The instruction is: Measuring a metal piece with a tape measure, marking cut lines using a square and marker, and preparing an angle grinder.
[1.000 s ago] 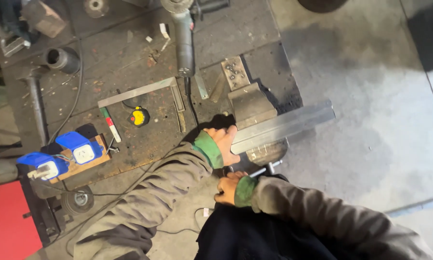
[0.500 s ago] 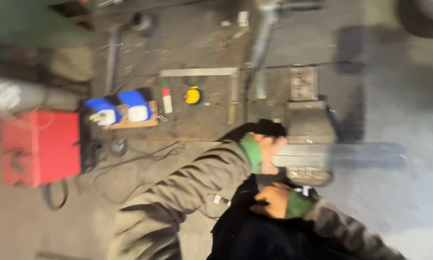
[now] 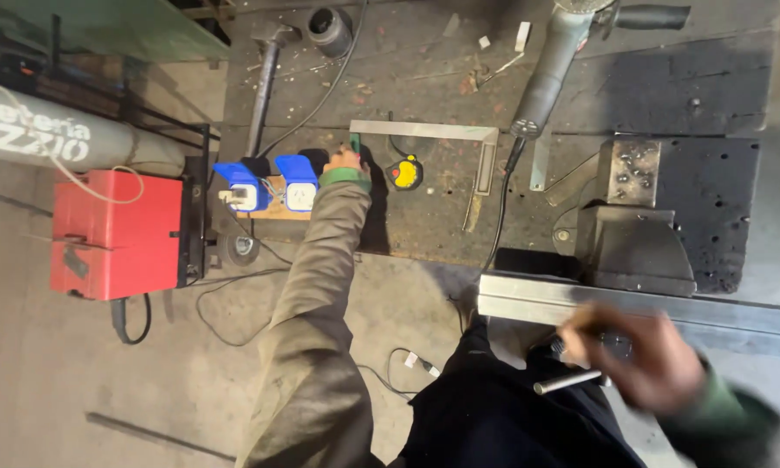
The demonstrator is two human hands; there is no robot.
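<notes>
While the person is leaning over the dark, scarred bench (image 3: pixel 667 78), the left hand (image 3: pixel 345 161) is stretching far out to the bench's left part, its fingers closing around a small marker (image 3: pixel 354 143) with a green end, which is lying just beside the end of a steel square (image 3: pixel 424 130). A yellow tape measure (image 3: pixel 404 174) is sitting just to the right of that hand, inside the corner of the square. Two blue sockets (image 3: pixel 268 184) on a small wooden board are sitting just to the hand's left.

Nearer the body, the right hand (image 3: pixel 641 355) is showing only as a blur; it is hovering at the handle (image 3: pixel 572 381) of the vise (image 3: pixel 633 225), a thin steel bar sticking out below the hand. Whether the fingers are gripping that bar or hanging loose over it cannot be told. A long metal channel (image 3: pixel 667 308) is lying clamped in the vise, running along the bench's near edge and past it to the right.

An angle grinder (image 3: pixel 554 69) is lying on the bench above the vise, its cable trailing down over the front edge. A hammer (image 3: pixel 264 87) is lying at the bench's left end. On the floor to the left, a red welder (image 3: pixel 117 234) is standing next to a grey gas cylinder (image 3: pixel 69 139).
</notes>
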